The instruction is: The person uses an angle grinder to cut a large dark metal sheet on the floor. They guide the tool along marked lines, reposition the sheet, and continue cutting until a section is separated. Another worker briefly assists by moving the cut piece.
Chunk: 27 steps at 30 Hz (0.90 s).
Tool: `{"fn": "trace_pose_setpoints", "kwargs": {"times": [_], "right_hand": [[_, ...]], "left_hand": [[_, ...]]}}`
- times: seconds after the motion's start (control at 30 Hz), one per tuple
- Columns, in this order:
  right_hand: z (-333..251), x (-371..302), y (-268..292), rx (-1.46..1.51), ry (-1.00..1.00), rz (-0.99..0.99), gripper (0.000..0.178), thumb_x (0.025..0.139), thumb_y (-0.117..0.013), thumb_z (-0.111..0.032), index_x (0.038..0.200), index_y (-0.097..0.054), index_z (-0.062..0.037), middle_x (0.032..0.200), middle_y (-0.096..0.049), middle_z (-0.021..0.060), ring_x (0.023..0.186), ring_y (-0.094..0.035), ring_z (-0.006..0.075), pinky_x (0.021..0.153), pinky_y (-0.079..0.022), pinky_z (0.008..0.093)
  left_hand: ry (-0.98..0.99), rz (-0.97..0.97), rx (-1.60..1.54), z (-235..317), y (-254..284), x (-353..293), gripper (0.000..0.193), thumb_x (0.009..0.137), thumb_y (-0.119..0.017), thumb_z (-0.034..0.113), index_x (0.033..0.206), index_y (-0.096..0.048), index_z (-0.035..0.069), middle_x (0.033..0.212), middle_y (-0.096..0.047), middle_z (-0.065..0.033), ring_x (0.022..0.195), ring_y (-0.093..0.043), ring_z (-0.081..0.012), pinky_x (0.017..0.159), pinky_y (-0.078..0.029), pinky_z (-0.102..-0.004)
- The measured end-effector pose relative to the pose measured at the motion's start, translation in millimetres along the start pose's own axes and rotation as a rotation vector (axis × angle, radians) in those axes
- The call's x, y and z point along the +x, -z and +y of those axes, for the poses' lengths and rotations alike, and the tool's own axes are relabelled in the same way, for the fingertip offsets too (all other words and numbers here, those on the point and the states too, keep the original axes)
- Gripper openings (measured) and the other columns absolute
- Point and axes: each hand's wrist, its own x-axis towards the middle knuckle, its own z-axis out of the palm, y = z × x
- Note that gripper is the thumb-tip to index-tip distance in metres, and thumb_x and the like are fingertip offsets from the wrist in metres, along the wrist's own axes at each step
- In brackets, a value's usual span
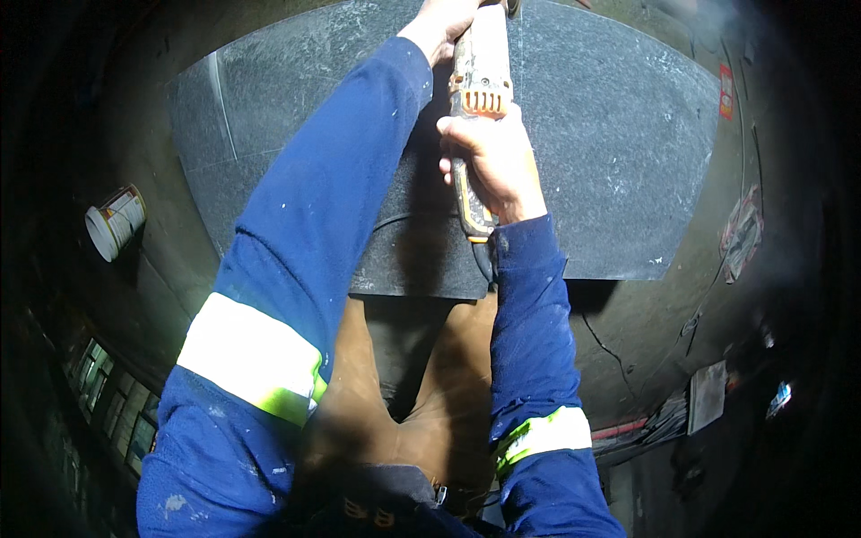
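Note:
My right hand [502,160] is closed round the rear handle of a worn orange, black and grey angle grinder [482,67]. My left hand [438,27] grips its front part at the upper edge of the picture, where its fingers are only partly seen. The grinder's body points away from me over a large dark grey slab [610,152]. A small part of a round piece shows at its front end; the contact with the slab is out of view. A black cord [482,262] leaves the handle and runs down beside my right forearm.
A white bucket [112,224] lies tilted on the floor left of the slab. Thin cables [619,359] and a crumpled plastic bag [743,235] are on the right. Flat pieces [707,397] lie at lower right. Pale lines mark the slab, and haze hangs at upper right.

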Motion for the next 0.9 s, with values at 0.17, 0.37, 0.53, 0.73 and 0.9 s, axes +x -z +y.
{"fn": "trace_pose_setpoints", "kwargs": {"times": [0.17, 0.37, 0.53, 0.73, 0.9], "right_hand": [[-17, 31, -2, -0.064, 0.008, -0.135, 0.058, 0.083, -0.079, -0.006, 0.117, -0.032, -0.0012, 0.085, -0.062, 0.0145, 0.052, -0.064, 0.0201, 0.044, -0.057, 0.0332], [-11, 17, -5, -0.043, 0.000, -0.051, 0.058, 0.083, -0.078, -0.006, 0.117, -0.032, -0.0007, 0.085, -0.061, 0.0150, 0.052, -0.064, 0.0201, 0.043, -0.056, 0.0334], [5, -11, 2, 0.034, -0.018, -0.012, 0.040, 0.085, -0.077, -0.006, 0.115, -0.050, 0.0011, 0.077, -0.063, 0.0097, 0.052, -0.064, 0.0185, 0.045, -0.055, 0.0316], [4, -9, 0, 0.017, 0.012, -0.014, 0.029, 0.086, -0.075, -0.005, 0.108, -0.056, 0.0007, 0.073, -0.063, 0.0075, 0.051, -0.063, 0.0170, 0.045, -0.055, 0.0305], [-10, 16, 1, -0.071, 0.044, -0.066, 0.029, 0.085, -0.077, -0.010, 0.105, -0.059, 0.0013, 0.074, -0.065, 0.0080, 0.052, -0.065, 0.0165, 0.045, -0.056, 0.0290]], "left_hand": [[0.028, 0.011, 0.127, 5, 34, 46, 0.023, 0.100, -0.068, 0.025, 0.114, -0.072, 0.007, 0.100, -0.071, -0.0063, 0.088, -0.068, -0.0179, 0.074, -0.057, -0.0371], [0.052, 0.082, 0.196, 7, 27, 31, 0.031, 0.098, -0.070, 0.029, 0.116, -0.070, 0.005, 0.105, -0.071, -0.0099, 0.092, -0.069, -0.0202, 0.077, -0.057, -0.0389], [0.109, 0.108, 0.161, 6, -2, -13, 0.046, 0.093, -0.075, 0.042, 0.116, -0.070, 0.003, 0.106, -0.070, -0.0110, 0.092, -0.068, -0.0214, 0.078, -0.057, -0.0409], [0.096, 0.102, 0.118, 1, 2, -8, 0.040, 0.095, -0.074, 0.039, 0.116, -0.071, 0.005, 0.105, -0.070, -0.0074, 0.091, -0.068, -0.0196, 0.078, -0.057, -0.0387], [-0.042, -0.017, 0.001, 1, 17, 28, 0.034, 0.097, -0.072, 0.032, 0.121, -0.070, 0.009, 0.110, -0.071, -0.0051, 0.097, -0.067, -0.0173, 0.083, -0.057, -0.0374]]}}
